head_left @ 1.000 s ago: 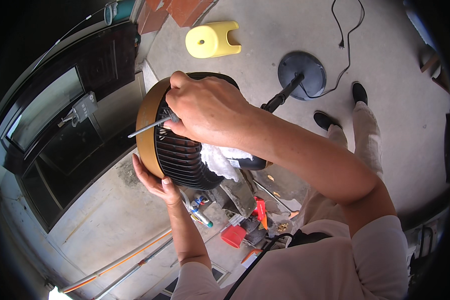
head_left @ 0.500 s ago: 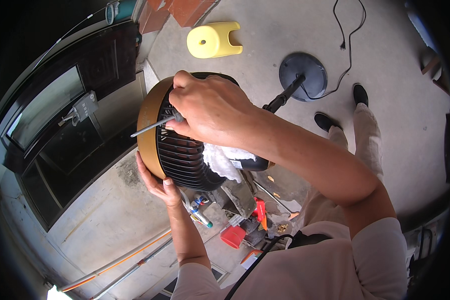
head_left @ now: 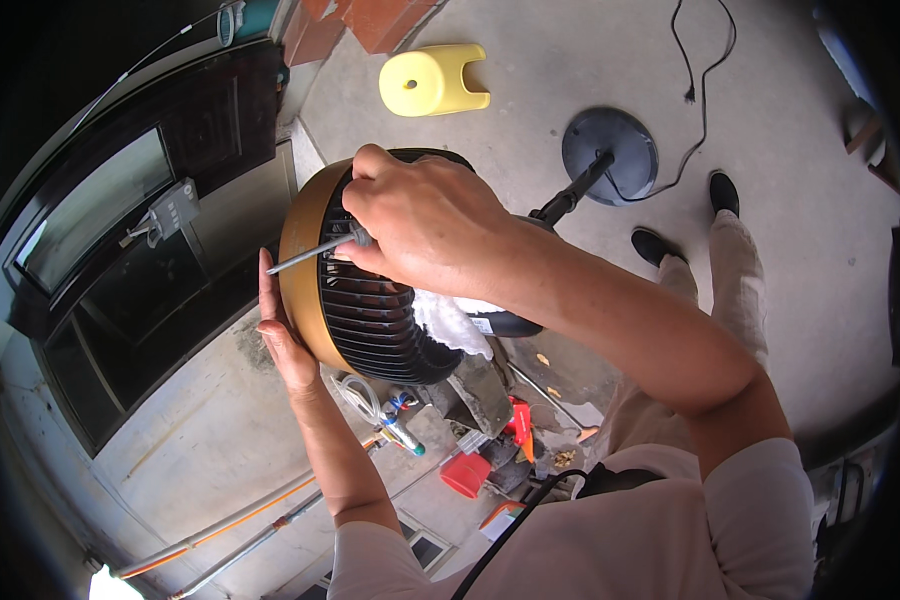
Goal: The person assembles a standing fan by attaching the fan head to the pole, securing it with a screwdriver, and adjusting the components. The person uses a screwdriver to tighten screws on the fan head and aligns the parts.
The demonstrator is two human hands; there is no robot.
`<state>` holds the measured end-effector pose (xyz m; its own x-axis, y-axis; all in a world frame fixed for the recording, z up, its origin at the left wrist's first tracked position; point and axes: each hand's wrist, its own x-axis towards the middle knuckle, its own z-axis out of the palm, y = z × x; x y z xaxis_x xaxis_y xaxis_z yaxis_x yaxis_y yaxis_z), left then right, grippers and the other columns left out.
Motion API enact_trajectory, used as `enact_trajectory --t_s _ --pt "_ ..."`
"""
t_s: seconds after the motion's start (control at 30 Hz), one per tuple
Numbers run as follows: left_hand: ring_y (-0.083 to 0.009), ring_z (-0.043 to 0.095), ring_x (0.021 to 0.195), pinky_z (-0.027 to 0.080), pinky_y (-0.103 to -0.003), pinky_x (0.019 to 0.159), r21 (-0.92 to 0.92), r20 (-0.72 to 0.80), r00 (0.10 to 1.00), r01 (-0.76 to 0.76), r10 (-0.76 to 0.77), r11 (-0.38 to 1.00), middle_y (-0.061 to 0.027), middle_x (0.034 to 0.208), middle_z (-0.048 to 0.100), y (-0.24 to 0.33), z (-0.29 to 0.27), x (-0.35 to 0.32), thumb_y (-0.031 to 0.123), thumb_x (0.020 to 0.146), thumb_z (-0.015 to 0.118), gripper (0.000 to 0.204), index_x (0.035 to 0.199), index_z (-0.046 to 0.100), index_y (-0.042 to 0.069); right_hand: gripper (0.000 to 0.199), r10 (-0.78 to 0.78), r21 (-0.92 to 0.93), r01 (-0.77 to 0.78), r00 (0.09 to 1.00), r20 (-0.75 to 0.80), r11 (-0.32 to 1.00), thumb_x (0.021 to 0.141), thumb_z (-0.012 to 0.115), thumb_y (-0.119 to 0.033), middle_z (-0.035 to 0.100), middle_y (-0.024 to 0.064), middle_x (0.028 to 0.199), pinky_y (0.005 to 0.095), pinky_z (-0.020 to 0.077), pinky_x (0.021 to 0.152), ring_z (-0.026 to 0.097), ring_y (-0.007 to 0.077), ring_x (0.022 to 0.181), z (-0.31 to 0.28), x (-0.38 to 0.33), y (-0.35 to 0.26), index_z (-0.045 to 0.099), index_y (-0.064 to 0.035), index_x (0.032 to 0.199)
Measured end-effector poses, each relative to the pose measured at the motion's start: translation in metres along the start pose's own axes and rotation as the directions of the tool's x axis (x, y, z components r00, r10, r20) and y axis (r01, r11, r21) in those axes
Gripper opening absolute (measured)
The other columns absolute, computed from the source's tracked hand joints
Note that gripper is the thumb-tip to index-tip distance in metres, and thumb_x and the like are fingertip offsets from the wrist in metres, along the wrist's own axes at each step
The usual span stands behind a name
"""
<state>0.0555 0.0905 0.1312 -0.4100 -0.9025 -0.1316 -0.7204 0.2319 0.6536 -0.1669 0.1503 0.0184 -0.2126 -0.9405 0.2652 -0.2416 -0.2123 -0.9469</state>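
While our right hand (head_left: 420,215) stayed clenched around a grey metal-shafted screwdriver (head_left: 310,254), our unclenched left hand (head_left: 290,350) had shifted beside its tip against the round black-and-gold fan head (head_left: 375,335), above grey concrete floor (head_left: 820,270) near a dark door (head_left: 210,125)

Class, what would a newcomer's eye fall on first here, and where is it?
A gold-rimmed black fan head dominates, just left of centre, the right hand holding a screwdriver across it. The bright yellow stool stands out near the top, a red container lower down.
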Motion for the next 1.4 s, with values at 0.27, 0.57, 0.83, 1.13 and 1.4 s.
enact_trajectory --t_s 0.27,0.57,0.83,1.13,1.4 --pt "-0.0225 0.042 0.119 0.032 -0.036 0.102 -0.364 0.09 0.987 0.16 -0.136 0.918 -0.0101 0.13 0.043 -0.011 0.0 0.007 0.049 0.081 0.059 0.071 0.131 0.038 0.003 0.033 -0.005 -0.026 0.005 1.0 -0.017 1.0 0.074 0.069 -0.031 0.054 0.0094 0.086 0.0332 0.0516 0.059 0.062 0.0233 0.063 -0.002 0.0 -0.001 0.061 0.0008 0.078" --pt "-0.023 0.046 0.116 0.033 -0.037 0.102 -0.421 0.103 0.993 0.094 -0.056 0.902 -0.011 0.125 0.048 -0.023 -0.003 0.007 0.047 0.083 0.058 0.064 0.126 0.039 0.005 0.032 0.007 -0.018 -0.007 1.0 -0.028 1.0 0.073 0.069 -0.031 0.054 0.0087 0.087 0.0334 0.0511 0.059 0.061 0.0232 0.062 -0.001 -0.001 -0.003 0.06 0.0002 0.078" --pt "-0.0223 0.04 0.12 0.029 -0.037 0.103 -0.382 0.088 0.99 0.132 -0.106 0.915 -0.0106 0.132 0.041 -0.015 0.005 0.008 0.054 0.082 0.056 0.068 0.126 0.04 0.004 0.032 0.006 -0.029 -0.008 0.999 -0.048 1.0 0.072 0.071 -0.03 0.052 0.0074 0.085 0.0346 0.05 0.063 0.061 0.023 0.064 0.002 -0.003 0.0 0.059 -0.0013 0.078" --pt "-0.0223 0.045 0.115 0.034 -0.037 0.101 -0.397 0.114 0.99 0.123 -0.085 0.91 -0.0118 0.125 0.047 -0.008 0.011 0.009 0.05 0.081 0.057 0.067 0.126 0.039 0.004 0.036 0.176 0.219 -0.135 0.968 -0.179 0.966 0.077 0.065 -0.017 0.049 0.0168 0.097 0.0403 0.0473 0.063 0.059 0.0333 0.072 -0.023 -0.026 -0.01 0.047 -0.0003 0.104" --pt "-0.0226 0.045 0.116 0.035 -0.038 0.101 -0.406 0.121 0.99 0.121 -0.078 0.906 -0.0124 0.126 0.046 -0.005 0.014 0.008 0.052 0.081 0.057 0.069 0.126 0.038 0.003 0.019 -0.021 -0.082 0.019 1.0 -0.017 0.996 0.074 0.059 -0.009 0.053 0.0092 0.08 0.0347 0.0497 0.056 0.061 0.0244 0.069 -0.039 -0.063 -0.009 0.052 -0.0043 0.091"
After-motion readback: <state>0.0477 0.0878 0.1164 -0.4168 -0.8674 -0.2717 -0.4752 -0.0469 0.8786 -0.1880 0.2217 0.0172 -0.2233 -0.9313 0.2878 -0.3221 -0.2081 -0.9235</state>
